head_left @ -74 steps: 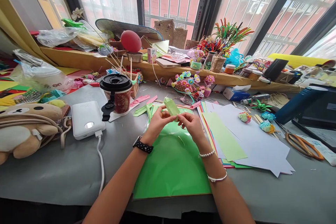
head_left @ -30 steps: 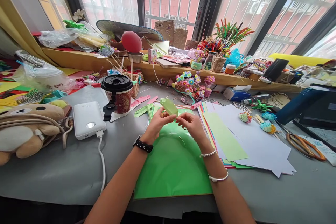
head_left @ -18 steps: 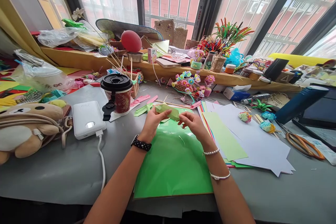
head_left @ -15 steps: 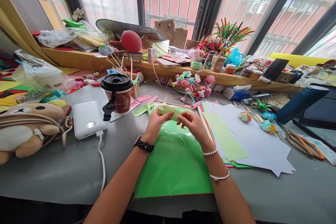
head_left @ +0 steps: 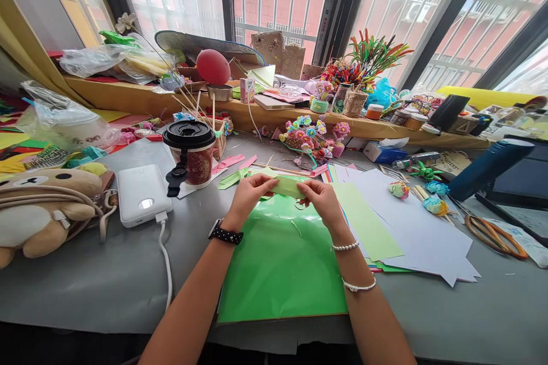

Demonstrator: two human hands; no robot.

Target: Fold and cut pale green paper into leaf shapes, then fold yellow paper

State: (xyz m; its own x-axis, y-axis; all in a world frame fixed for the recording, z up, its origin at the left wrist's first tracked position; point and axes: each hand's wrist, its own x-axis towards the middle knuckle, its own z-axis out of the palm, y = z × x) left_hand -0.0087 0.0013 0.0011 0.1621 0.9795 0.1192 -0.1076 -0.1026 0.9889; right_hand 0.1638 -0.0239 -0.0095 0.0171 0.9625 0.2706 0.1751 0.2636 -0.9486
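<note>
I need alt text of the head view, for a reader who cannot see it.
The left hand and right hand hold a small light-green paper over a green sheet on a grey desk. A lidded cup stands to the left; white sheets lie to the right.

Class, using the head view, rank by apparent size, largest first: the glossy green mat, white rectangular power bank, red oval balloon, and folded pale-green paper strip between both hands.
1. Green mat
2. White power bank
3. Red balloon
4. Pale-green paper strip (visible part only; ends covered)
</note>
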